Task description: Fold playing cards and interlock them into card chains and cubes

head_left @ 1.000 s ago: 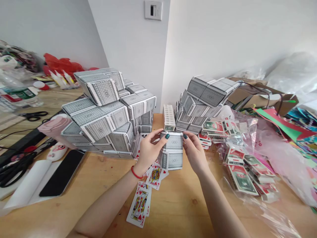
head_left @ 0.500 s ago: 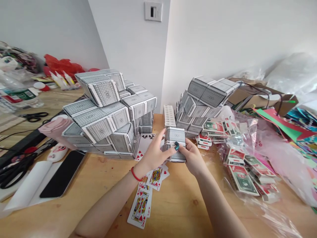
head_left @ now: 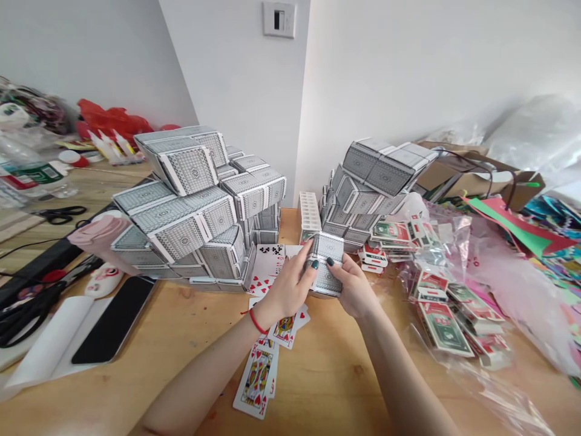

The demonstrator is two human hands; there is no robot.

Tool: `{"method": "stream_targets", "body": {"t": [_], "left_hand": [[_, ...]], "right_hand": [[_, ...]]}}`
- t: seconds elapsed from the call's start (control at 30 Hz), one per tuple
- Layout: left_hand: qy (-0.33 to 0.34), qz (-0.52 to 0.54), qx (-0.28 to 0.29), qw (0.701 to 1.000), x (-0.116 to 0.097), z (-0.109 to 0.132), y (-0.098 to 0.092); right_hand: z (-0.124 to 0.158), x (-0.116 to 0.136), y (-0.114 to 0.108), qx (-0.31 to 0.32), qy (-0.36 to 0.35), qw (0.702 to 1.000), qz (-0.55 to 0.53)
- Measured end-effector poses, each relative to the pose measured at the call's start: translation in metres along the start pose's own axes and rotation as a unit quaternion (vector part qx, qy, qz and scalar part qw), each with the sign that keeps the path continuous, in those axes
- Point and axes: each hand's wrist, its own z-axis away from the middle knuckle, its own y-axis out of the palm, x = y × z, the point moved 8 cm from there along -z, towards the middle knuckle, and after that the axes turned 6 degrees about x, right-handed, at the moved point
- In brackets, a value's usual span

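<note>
Between my hands is a small box built of grey-backed playing cards (head_left: 329, 247), held over the wooden table. My left hand (head_left: 290, 284) grips its left side, thumb on the near face. From the right, my right hand (head_left: 356, 284) grips it with the thumb pressed on the front. The fingers behind the box are hidden. Face-up playing cards (head_left: 256, 381), a king of hearts on top, lie fanned below my left wrist. More loose cards (head_left: 267, 269) lie beyond my left hand. Behind the held box stands a white row of card boxes (head_left: 309, 209).
Stacked card-box structures rise at the left (head_left: 190, 212) and right (head_left: 372, 175). Green and red card packs (head_left: 442, 330) lie among clear plastic at the right. A black phone (head_left: 113, 321), scissors (head_left: 27, 315) and a computer mouse (head_left: 103, 280) are at the left.
My left thumb has drawn back toward the left edge of the card box. The box has tilted slightly and shifted a little right. My right hand keeps its grip.
</note>
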Motion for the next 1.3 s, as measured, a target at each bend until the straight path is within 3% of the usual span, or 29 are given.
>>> {"method": "stream_targets", "body": {"t": [0.27,0.57,0.83,1.3], "left_hand": [[-0.016,-0.01,-0.008,1.0,0.006,0.001,-0.002],[-0.076,-0.046,0.024,0.996,0.007,0.001,-0.003],[-0.123,-0.005,0.045,0.991,0.01,0.002,-0.001],[-0.137,0.006,0.028,0.99,0.016,0.003,-0.001]], "right_hand": [[-0.001,-0.006,0.003,-0.007,0.011,1.0,-0.026],[0.001,-0.008,0.002,-0.012,0.046,0.997,-0.057],[0.001,-0.009,0.004,-0.003,0.059,0.995,-0.085],[0.0,-0.011,0.002,-0.03,0.046,0.996,-0.073]]}}
